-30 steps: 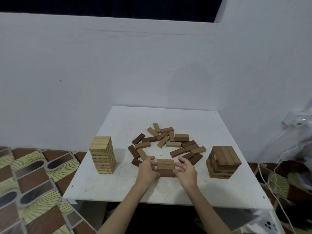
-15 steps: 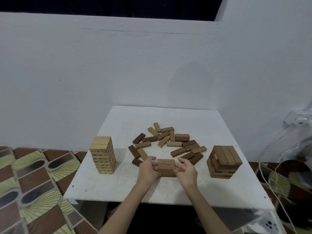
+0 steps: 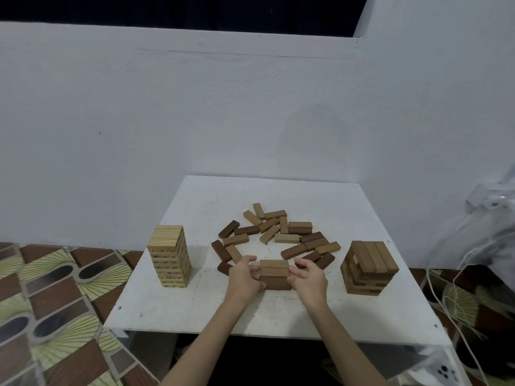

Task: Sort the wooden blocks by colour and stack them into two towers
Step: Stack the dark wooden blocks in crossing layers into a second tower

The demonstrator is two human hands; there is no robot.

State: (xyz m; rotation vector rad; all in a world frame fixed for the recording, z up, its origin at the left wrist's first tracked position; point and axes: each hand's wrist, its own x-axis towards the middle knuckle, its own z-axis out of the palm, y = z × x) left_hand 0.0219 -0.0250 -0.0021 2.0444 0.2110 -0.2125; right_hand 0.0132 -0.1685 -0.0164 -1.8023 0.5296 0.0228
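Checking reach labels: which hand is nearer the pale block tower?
Left. The left hand grips the small block stack on the side facing the pale block tower; the right hand is on the stack's far side.

Two bare forearms enter from the bottom edge, no sleeves visible on either. Left hand (image 3: pixel 244 277) bare: no glove, ring, watch or strap that can be made out. Right hand (image 3: pixel 308 278) likewise bare, wrist uncovered. Both arms slim, bare up to the frame edge; elbows and upper arms out of view. Fingers (image 3: pixel 302 264) short-nailed as far as can be told, nail detail too blurred to confirm. No markings or bandages seen on either arm. Rest of the body is out of frame.
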